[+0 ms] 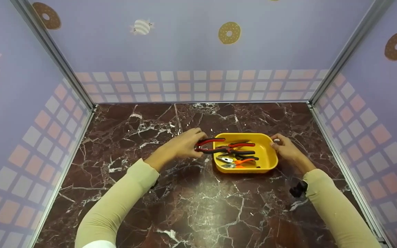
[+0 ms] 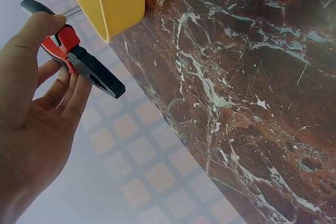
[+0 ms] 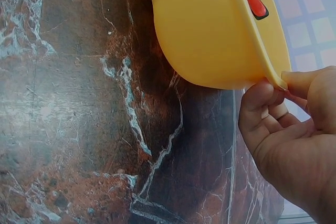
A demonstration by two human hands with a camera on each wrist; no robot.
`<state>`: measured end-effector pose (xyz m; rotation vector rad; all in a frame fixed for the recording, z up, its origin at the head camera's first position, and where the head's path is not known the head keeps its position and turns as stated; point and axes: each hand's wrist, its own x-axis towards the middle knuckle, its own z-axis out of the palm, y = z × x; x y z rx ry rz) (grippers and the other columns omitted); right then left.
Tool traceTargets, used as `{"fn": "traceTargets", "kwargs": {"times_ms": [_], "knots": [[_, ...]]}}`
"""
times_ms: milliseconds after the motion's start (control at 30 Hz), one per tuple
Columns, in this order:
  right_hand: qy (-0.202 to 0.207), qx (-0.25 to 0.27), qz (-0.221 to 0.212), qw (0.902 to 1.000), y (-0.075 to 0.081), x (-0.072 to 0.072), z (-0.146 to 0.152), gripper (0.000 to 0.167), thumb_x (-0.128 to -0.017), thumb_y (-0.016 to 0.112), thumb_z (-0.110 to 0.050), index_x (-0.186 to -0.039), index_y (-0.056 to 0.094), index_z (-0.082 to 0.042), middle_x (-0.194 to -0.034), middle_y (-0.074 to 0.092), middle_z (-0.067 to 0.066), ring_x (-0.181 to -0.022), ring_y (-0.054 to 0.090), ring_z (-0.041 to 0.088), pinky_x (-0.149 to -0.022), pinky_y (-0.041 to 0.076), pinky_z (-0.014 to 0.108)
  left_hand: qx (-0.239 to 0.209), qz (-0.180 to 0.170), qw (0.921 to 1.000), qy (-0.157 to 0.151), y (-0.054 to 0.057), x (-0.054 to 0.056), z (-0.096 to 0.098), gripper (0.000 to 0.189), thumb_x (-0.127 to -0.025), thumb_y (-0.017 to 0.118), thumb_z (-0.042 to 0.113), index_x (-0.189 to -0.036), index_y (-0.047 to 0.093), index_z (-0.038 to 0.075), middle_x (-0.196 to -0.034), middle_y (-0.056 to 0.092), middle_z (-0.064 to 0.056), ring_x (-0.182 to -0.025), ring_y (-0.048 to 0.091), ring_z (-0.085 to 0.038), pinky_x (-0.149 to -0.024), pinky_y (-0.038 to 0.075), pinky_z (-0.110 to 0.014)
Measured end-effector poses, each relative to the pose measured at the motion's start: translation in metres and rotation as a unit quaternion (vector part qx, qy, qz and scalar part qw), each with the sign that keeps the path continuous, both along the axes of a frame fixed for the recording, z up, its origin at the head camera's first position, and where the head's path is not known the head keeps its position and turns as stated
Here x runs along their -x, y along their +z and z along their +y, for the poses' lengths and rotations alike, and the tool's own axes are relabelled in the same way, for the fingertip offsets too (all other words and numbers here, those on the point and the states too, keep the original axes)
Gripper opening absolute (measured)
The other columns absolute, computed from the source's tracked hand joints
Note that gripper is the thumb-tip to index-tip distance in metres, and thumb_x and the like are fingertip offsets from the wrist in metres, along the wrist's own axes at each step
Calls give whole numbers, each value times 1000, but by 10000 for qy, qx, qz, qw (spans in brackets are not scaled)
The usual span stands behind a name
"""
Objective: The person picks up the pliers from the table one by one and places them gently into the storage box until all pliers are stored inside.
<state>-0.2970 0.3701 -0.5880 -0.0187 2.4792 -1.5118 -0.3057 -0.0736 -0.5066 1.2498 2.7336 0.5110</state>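
Observation:
My left hand (image 1: 189, 144) grips a pair of pliers (image 1: 210, 140) with red and black handles, just at the left end of a yellow plastic bin (image 1: 271, 162). In the left wrist view, thumb and fingers close round the handles, and the dark jaws of these pliers (image 2: 97, 72) point away from the bin (image 2: 123, 3). At the bin's right end, my right hand (image 1: 287, 148) pinches the rim between thumb and fingers, as the right wrist view shows on the bin (image 3: 205, 35). Inside lie several pliers, among them red-and-black-handled pliers (image 1: 241, 152) and orange-handled pliers (image 1: 245, 161).
The bin stands on a dark reddish marble-patterned tabletop (image 1: 198, 206). Lilac panels with a checkered band enclose it at the back (image 1: 184, 44), left and right. Metal strips (image 1: 202, 102) run along the panels' lower edges.

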Motion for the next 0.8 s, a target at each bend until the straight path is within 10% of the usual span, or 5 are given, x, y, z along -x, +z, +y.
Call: {"fn": "traceTargets", "kwargs": {"times_ms": [800], "knots": [[70,197,-35,9998,0,-2,-1,29,-111,50,-7,-137,50,5,-122,60,32,-83,65,23,-63,59,33,-121,-168,9998,76,-2,-3,9,48,-85,87,24,-126,66,9,-111,56,-4,-95,54,-21,-86,53,-40]]}}
